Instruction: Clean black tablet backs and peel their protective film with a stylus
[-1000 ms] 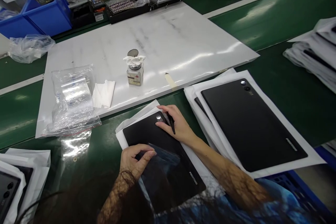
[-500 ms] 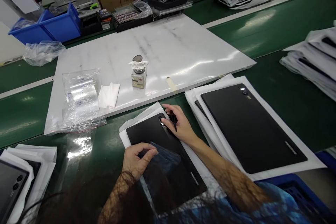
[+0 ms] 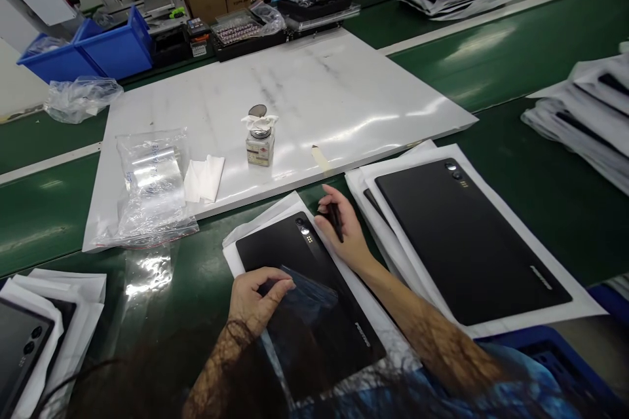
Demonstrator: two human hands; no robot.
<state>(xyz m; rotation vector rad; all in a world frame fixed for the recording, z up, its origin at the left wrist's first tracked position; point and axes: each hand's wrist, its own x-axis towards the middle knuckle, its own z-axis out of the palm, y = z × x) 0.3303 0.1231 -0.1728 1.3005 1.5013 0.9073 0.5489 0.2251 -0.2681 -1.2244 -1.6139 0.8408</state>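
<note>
A black tablet back point(image 3: 304, 301) lies on white sheets in front of me, its camera lens point(image 3: 303, 228) at the far end. My left hand point(image 3: 255, 298) rests on the tablet's near left part, fingers curled and pinching the edge of a clear film point(image 3: 307, 288) that lies over the black surface. My right hand point(image 3: 344, 229) hovers at the tablet's far right corner, just right of the lens, fingers closed round a thin black stick point(image 3: 335, 219).
A second black tablet point(image 3: 466, 242) lies on white sheets to the right. A white board point(image 3: 344, 85) carries a small bottle point(image 3: 259, 137), white wipes point(image 3: 204, 178) and a clear bag point(image 3: 152, 190). More stacks sit left point(image 3: 34, 340) and right point(image 3: 584, 111). Blue bins point(image 3: 98, 49) stand behind.
My right hand has lifted off the camera lens and moved right, away from it, still holding the black stick. My left hand has stayed on the film. My view tilted down slightly.
</note>
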